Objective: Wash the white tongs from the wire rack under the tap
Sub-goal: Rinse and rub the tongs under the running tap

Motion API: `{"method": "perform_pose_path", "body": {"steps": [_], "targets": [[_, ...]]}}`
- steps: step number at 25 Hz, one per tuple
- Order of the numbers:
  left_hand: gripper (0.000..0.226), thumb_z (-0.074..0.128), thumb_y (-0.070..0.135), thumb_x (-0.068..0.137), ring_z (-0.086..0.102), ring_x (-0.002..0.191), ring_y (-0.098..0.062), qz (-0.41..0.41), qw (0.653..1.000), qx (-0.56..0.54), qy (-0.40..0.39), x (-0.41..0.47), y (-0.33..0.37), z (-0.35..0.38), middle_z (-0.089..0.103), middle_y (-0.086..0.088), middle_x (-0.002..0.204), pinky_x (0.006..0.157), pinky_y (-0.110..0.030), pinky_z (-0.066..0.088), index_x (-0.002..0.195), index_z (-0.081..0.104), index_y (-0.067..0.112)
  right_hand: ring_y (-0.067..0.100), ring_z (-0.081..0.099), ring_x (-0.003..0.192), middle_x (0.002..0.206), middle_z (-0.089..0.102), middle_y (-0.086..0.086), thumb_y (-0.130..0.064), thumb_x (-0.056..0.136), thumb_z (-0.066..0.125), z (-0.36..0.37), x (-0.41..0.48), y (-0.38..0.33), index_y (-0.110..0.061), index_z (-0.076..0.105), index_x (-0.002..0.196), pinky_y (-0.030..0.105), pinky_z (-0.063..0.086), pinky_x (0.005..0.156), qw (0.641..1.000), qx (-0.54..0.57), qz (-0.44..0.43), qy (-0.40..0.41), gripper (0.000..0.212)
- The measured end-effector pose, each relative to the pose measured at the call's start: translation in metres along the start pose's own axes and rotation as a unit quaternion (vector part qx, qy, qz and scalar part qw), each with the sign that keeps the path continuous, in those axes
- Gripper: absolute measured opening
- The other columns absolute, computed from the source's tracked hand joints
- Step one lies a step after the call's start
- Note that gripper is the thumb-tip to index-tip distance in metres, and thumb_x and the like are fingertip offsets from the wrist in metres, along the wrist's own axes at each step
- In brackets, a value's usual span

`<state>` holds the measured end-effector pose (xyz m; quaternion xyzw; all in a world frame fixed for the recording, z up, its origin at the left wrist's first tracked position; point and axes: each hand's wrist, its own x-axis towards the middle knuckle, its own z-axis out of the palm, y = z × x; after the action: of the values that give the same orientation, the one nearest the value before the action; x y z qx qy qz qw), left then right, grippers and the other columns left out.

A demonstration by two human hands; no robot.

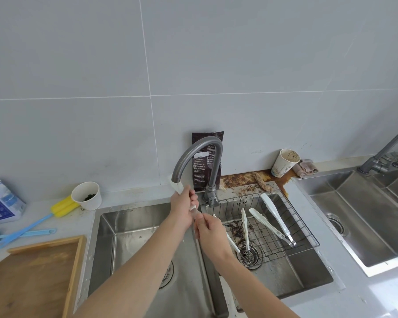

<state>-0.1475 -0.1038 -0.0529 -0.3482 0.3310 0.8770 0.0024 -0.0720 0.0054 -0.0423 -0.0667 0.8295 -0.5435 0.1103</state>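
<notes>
The left hand (183, 206) clenches its fingers round the smooth white tongs (177, 186). Their flat plastic tip sticks out above the fingers, right under the mouth of the curved grey metal tap (207, 140). Just below, the right hand (210, 230) pinches the tongs' lower end. Right of the fingers, three other tongs (276, 218) lie in the black wire rack (304, 235) — set in the brushed steel sink (133, 226).

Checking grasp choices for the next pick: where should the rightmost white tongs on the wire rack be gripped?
Probably the white shaft of the rightmost tongs, near its front end, coming from above and the right: it lies flat on the wire rack, and another pair sits close on its left.
</notes>
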Motion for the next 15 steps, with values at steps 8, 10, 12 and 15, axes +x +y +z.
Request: {"method": "perform_pose_path", "body": {"steps": [8,10,12,15], "targets": [[0.025,0.063,0.018,0.093,0.039,0.035,-0.007,0.011,0.992,-0.102,0.071,0.009,0.036,-0.028,0.045,0.001,0.062,0.033,-0.016,0.032,0.113,0.048,0.013,0.001,0.048,0.048,0.065,0.064,-0.008,-0.038,0.102,0.044,-0.015,-0.018,0.014,-0.025,0.058,0.075,0.02,0.035,0.047,0.991,-0.13,-0.025,-0.01,0.034],[0.017,0.066,0.022,0.09,0.037,0.032,-0.006,-0.004,0.987,-0.141,0.069,0.008,0.031,-0.031,0.043,0.004,0.058,0.032,-0.015,0.032,0.096,0.052,0.014,0.001,0.05,0.048,0.074,0.068,-0.004,-0.036,0.101,0.047,-0.014,-0.019,0.012,-0.026,0.061,0.085,0.017,0.039,0.046,0.999,-0.045,0.004,0.004,0.023],[0.026,0.068,0.024,0.087,0.038,0.035,-0.006,-0.016,0.983,-0.167,0.068,0.006,0.029,-0.036,0.041,0.005,0.056,0.033,-0.017,0.034,0.074,0.048,0.014,0.004,0.058,0.052,0.082,0.07,0.002,-0.032,0.102,0.047,-0.013,-0.02,0.011,-0.025,0.06,0.096,0.02,0.043,0.047,0.998,0.041,0.039,0.015,0.015],[0.032,0.066,0.02,0.085,0.038,0.04,-0.007,-0.014,0.98,-0.185,0.072,0.007,0.025,-0.044,0.04,0.005,0.054,0.037,-0.017,0.036,0.064,0.043,0.015,0.013,0.059,0.051,0.085,0.072,0.013,-0.023,0.103,0.046,-0.012,-0.017,0.009,-0.014,0.051,0.104,0.026,0.045,0.046,0.97,0.2,0.13,0.039,0.01]]}}
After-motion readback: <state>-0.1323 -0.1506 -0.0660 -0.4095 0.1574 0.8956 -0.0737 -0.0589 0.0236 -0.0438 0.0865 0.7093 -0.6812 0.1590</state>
